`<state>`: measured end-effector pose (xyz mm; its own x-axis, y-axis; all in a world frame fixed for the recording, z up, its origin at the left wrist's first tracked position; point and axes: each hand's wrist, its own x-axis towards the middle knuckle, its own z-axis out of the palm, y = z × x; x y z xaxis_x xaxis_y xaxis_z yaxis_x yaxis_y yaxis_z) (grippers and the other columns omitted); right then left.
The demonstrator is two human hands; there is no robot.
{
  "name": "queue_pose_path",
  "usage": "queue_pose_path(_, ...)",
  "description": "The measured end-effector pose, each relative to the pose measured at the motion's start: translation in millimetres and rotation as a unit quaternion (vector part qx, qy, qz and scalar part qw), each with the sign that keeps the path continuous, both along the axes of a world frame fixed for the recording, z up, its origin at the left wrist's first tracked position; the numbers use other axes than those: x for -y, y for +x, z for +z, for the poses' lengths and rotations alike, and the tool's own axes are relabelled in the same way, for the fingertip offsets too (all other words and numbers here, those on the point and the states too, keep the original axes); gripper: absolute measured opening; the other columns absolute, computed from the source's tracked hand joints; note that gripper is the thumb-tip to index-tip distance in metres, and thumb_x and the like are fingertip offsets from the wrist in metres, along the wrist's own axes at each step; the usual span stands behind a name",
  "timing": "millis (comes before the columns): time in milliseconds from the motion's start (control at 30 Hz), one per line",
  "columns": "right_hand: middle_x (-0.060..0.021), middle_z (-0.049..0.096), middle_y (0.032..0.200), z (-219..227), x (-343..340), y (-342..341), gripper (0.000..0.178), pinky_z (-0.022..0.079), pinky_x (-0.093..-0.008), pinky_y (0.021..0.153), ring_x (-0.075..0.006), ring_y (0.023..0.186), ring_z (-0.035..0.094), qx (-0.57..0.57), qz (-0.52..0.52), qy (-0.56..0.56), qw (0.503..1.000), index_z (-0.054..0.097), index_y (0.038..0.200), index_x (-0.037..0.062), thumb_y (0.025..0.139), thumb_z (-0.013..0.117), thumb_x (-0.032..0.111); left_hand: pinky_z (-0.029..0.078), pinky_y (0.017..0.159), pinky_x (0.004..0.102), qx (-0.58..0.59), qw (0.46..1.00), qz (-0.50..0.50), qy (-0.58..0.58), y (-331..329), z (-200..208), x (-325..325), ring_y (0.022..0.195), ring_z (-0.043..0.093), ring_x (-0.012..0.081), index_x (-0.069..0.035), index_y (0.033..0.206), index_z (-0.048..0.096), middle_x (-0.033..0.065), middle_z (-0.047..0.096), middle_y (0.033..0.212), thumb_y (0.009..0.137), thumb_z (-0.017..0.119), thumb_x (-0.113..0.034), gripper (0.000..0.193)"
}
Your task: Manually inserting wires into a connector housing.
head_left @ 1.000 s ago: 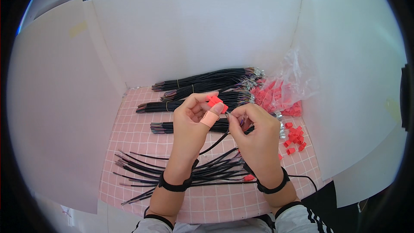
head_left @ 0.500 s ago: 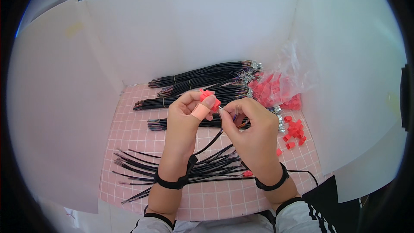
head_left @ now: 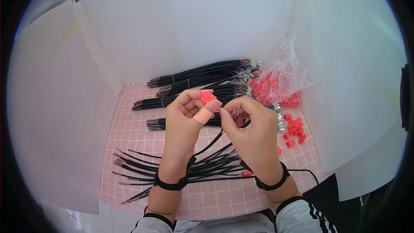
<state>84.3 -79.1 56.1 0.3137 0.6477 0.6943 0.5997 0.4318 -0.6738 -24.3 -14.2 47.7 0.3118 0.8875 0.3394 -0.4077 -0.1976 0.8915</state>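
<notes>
Between thumb and fingers, my left hand [head_left: 183, 114] grips a red plastic connector housing [head_left: 208, 98], held up over the middle of the table. A tan bandage [head_left: 203, 115] wraps its thumb. Right beside the housing, my right hand [head_left: 254, 123] pinches a thin wire end of a black cable [head_left: 211, 141]. The wire's tip meets the near right side of the housing; how far it sits inside is hidden by the fingers. Other thin coloured wires fan out under my right palm. Below my hands lies a loose spread of black cables [head_left: 207, 169], one with a red housing [head_left: 247, 173] on its end.
Several bundles of black cables [head_left: 202, 72] with metal terminals lie across the back. To their right sits a clear plastic bag [head_left: 293, 67] of red housings, with loose red housings [head_left: 295, 127] before it. White panels [head_left: 194, 21] enclose the pink tiled tabletop [head_left: 211, 203].
The housing in my left hand has turned slightly, and the wire tip at my right fingertips has come closer to it. The view has shifted slightly.
</notes>
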Motion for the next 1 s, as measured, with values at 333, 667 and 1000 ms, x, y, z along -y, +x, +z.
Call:
queue_pose_path(333, -0.0074, 0.059, 0.065, -0.6, -2.3, 7.5, 0.006, 0.044, -0.0229, 0.051, -0.0117, 0.055, 0.056, -0.064, 0.083, -0.018, 0.994, 0.058, 0.076, -0.0003, 0.072, 0.062, 0.002, 0.045, 0.071, 0.0206, 0.005, 1.0, 0.011, 0.016, -3.5, 5.9, 2.0, 0.075, 0.057, 0.0086, 0.004, 0.097, 0.055, 0.0066, 0.061, 0.079, 0.074, 0.066, -0.006, 0.028)
queue_pose_path(667, -0.0079, 0.056, 0.064, -0.5, -3.9, 4.8, 0.006, 0.043, -0.0239, 0.052, -0.0132, 0.055, 0.055, -0.031, 0.078, 0.004, 0.996, 0.055, 0.075, -0.0008, 0.074, 0.06, 0.002, 0.044, 0.07, 0.02, -0.003, 0.999, 0.025, 0.041, -4.5, 5.3, 3.1, 0.072, 0.056, 0.0066, 0.003, 0.097, 0.055, 0.0051, 0.06, 0.079, 0.073, 0.066, -0.002, 0.028)
queue_pose_path(1000, -0.0067, 0.059, 0.068, -5.1, -10.3, 6.4, 0.008, 0.045, -0.0216, 0.055, -0.0096, 0.059, 0.056, -0.063, 0.113, -0.001, 0.992, 0.058, 0.081, -0.0008, 0.075, 0.061, 0.003, 0.045, 0.067, 0.0201, -0.001, 0.999, 0.025, 0.043, -4.5, 6.4, 3.1, 0.073, 0.056, 0.0074, 0.002, 0.098, 0.055, 0.0058, 0.06, 0.08, 0.075, 0.065, -0.005, 0.026)
